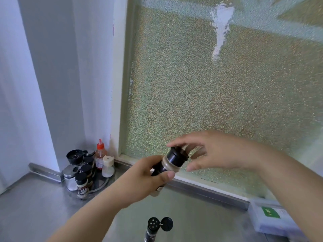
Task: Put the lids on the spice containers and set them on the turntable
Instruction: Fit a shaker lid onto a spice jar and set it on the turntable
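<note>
My left hand [146, 177] grips a small spice jar [170, 167] with a dark label, tilted to the right above the steel counter. Its black lid [177, 155] sits on the jar's neck. My right hand [215, 151] hovers at the lid with thumb and fingers spread around it, fingertips touching its top. A second spice jar [152, 227] stands near the front edge with its black flip cap [167, 224] hinged open, shaker holes showing. The turntable [102, 185] in the back left corner holds several capped jars.
On the turntable stand a red-capped sauce bottle [100, 155], a white-capped shaker [108, 166], a steel-lidded glass jar [70, 177] and several black-lidded jars. A frosted window [209, 84] rises behind the counter. A clear plastic box [272, 219] lies at the right.
</note>
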The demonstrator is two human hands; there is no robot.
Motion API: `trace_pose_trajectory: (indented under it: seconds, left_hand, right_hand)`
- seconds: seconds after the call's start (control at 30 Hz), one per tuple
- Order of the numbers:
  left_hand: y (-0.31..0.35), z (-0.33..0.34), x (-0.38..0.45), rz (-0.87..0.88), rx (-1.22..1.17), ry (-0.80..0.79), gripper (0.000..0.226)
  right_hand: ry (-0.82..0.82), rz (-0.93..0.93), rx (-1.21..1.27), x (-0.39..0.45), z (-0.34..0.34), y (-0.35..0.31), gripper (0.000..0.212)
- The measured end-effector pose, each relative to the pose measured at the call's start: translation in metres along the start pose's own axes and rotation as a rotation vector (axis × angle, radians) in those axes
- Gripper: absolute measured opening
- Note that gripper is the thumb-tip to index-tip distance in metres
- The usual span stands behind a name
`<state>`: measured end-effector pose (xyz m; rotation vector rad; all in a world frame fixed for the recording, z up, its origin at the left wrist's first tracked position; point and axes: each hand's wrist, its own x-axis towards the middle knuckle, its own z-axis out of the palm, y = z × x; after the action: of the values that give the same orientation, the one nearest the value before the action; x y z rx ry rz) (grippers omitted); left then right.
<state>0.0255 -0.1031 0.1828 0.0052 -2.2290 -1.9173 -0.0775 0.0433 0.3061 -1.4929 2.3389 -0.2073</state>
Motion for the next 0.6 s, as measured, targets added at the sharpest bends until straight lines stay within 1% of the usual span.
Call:
trace_pose_trajectory:
  seconds: [0.07,0.1,0.13,0.17,0.2,0.27,0.3,0.33,0.4,0.43,0.5,0.53,0.57,0.6]
  left_hand:
    - [-0.001,0.001,-0.001,0.039,0.080,0.031,0.005]
    - [-0.004,0.003,0.000,0.089,0.198,0.089,0.006]
    - [-0.007,0.005,0.001,0.143,0.360,0.165,0.011]
    - [-0.009,0.007,0.001,0.200,0.510,0.243,0.019]
    - [-0.010,0.009,0.001,0.256,0.612,0.304,0.028]
    - [-0.009,0.006,0.002,0.339,0.734,0.347,0.041]
    - [-0.008,0.004,0.002,0.354,0.766,0.340,0.043]
    - [-0.006,0.003,0.002,0.344,0.752,0.314,0.041]
    - [-0.002,-0.001,0.001,0.283,0.610,0.279,0.027]
    - [-0.001,-0.004,0.000,0.223,0.517,0.253,0.022]
    - [-0.002,-0.010,-0.001,0.112,0.328,0.192,0.019]
    - [-0.002,-0.011,-0.002,0.092,0.267,0.169,0.019]
    - [-0.002,-0.012,-0.002,0.095,0.260,0.162,0.017]
    - [-0.002,-0.012,-0.003,0.115,0.314,0.176,0.014]
  right_hand:
    - [0.057,0.010,-0.075,0.005,0.004,0.000,0.041]
    - [0.063,0.023,-0.076,0.008,0.009,0.000,0.032]
    - [0.068,0.029,-0.050,0.011,0.016,0.001,0.029]
    - [0.077,0.047,-0.005,0.013,0.021,-0.001,0.035]
    - [0.092,0.083,0.055,0.017,0.027,0.000,0.045]
    - [0.117,0.196,0.139,0.023,0.032,0.001,0.070]
    - [0.101,0.243,0.165,0.025,0.032,0.000,0.079]
    - [0.072,0.265,0.186,0.027,0.031,0.001,0.085]
    - [-0.010,0.258,0.226,0.024,0.023,0.001,0.094]
    - [-0.031,0.209,0.203,0.020,0.017,0.001,0.088]
    - [-0.049,0.071,0.147,0.013,0.007,-0.002,0.058]
    - [-0.032,0.040,0.115,0.012,0.005,-0.003,0.056]
    - [0.009,0.034,0.086,0.013,0.005,-0.003,0.051]
    - [0.058,0.040,0.064,0.015,0.009,-0.004,0.038]
